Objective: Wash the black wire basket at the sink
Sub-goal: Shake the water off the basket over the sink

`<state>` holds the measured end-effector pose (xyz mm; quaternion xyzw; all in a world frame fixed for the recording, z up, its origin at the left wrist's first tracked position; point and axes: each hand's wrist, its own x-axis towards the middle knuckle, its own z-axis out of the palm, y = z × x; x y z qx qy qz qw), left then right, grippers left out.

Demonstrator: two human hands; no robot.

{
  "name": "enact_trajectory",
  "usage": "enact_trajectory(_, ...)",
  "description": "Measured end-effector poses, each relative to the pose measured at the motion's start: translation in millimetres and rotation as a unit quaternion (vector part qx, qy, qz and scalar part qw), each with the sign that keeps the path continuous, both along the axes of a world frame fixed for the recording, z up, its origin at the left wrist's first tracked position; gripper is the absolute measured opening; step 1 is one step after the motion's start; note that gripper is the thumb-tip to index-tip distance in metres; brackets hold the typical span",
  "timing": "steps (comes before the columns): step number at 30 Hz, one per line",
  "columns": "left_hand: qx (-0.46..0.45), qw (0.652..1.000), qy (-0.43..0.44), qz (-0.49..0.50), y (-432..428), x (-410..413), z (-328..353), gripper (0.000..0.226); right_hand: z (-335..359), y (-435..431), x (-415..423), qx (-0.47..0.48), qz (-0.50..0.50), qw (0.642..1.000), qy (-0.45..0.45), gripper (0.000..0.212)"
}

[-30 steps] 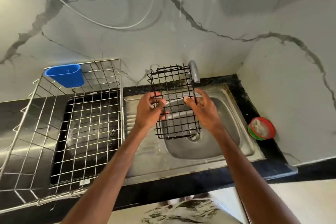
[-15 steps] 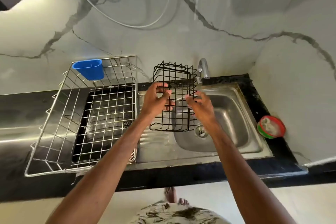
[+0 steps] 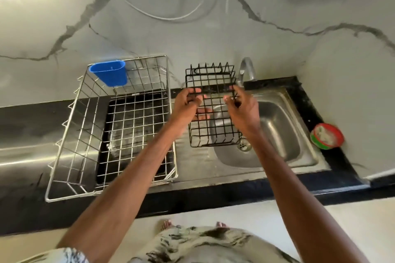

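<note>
You hold the black wire basket (image 3: 213,89) in the air over the left part of the sink (image 3: 277,130), clear of the steel. Its lower end hangs above the bowl's left rim, just left of the drain (image 3: 244,146), and its upper end reaches up toward the wall behind the sink, beside the tap (image 3: 246,68). The basket stands roughly on end, with its grid facing you.

Your left hand (image 3: 186,104) grips the basket's left edge near the top, with the fingers curled round the wires and the thumb on the near side. Your right hand (image 3: 243,109) takes the right edge at about the same height, with the fingertips pinching the wire and the rest of the hand loosely bent. Both forearms reach in from the front of the sink.

No water shows at the tap, which sits at the back left corner of the bowl.

To the left of the sink, a steel drying rack (image 3: 70,197) stands on the black counter (image 3: 21,126), with a blue cup (image 3: 110,74) hooked on its far corner. To the right of the sink, on the counter strip against the side wall, sits a round red and green tub (image 3: 327,139) with something pale inside.
</note>
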<state>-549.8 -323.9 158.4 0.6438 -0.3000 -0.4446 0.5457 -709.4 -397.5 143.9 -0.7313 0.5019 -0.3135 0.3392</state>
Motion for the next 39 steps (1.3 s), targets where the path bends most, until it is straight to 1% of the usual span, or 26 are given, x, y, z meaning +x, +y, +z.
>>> enact_trajectory(2, -0.019, 1.0, 0.009, -0.001, 3, 20, 11, 0.029, 16, 5, 18, -0.033, -0.008, 0.999, -0.004, 0.056)
enact_trajectory(3, -0.031, 1.0, -0.002, -0.006, 5, 32, 17, 0.029, 25, 7, 29, -0.043, -0.016, 0.999, -0.007, 0.055)
enact_trajectory(5, -0.051, 0.997, -0.043, -0.033, 11, 63, 31, 0.029, 42, 13, 56, -0.061, -0.015, 0.998, -0.018, 0.054)
enact_trajectory(8, -0.065, 0.988, -0.127, -0.068, 26, 120, 61, 0.032, 72, 31, 103, -0.079, -0.025, 0.995, -0.061, 0.052)
enact_trajectory(12, -0.062, 0.975, -0.202, -0.073, 50, 190, 98, 0.039, 99, 49, 163, -0.099, -0.037, 0.993, -0.056, 0.051)
enact_trajectory(13, -0.056, 0.976, -0.201, -0.064, 58, 203, 102, 0.039, 102, 56, 177, -0.098, -0.037, 0.994, -0.044, 0.05)
enact_trajectory(15, -0.037, 0.985, -0.164, -0.041, 74, 226, 99, 0.037, 98, 70, 200, -0.087, -0.022, 0.996, -0.029, 0.049)
enact_trajectory(17, -0.007, 0.991, -0.131, -0.031, 89, 245, 86, 0.035, 83, 84, 223, -0.067, 0.004, 0.998, -0.018, 0.054)
enact_trajectory(18, 0.011, 0.991, -0.129, -0.029, 96, 253, 77, 0.033, 74, 90, 232, -0.056, 0.011, 0.998, -0.007, 0.056)
enact_trajectory(21, 0.063, 0.988, -0.136, -0.025, 113, 271, 41, 0.032, 41, 101, 252, -0.024, 0.025, 0.998, 0.058, 0.051)
enact_trajectory(23, 0.102, 0.985, -0.135, -0.039, 121, 278, 14, 0.028, 18, 109, 259, 0.009, 0.033, 0.995, 0.091, 0.05)
enact_trajectory(28, 0.181, 0.964, -0.181, -0.078, 126, 285, -52, 0.006, -41, 119, 266, 0.106, 0.034, 0.986, 0.128, 0.052)
enact_trajectory(29, 0.189, 0.961, -0.185, -0.081, 126, 286, -63, 0.004, -50, 119, 267, 0.12, 0.033, 0.984, 0.131, 0.053)
enact_trajectory(32, 0.208, 0.958, -0.178, -0.082, 121, 293, -92, 0.008, -74, 118, 273, 0.141, 0.031, 0.979, 0.14, 0.056)
enact_trajectory(34, 0.22, 0.954, -0.183, -0.087, 117, 297, -105, 0.004, -87, 116, 278, 0.154, 0.029, 0.978, 0.141, 0.057)
enact_trajectory(39, 0.245, 0.941, -0.205, -0.108, 110, 304, -133, 0.003, -107, 109, 286, 0.173, 0.032, 0.971, 0.162, 0.058)
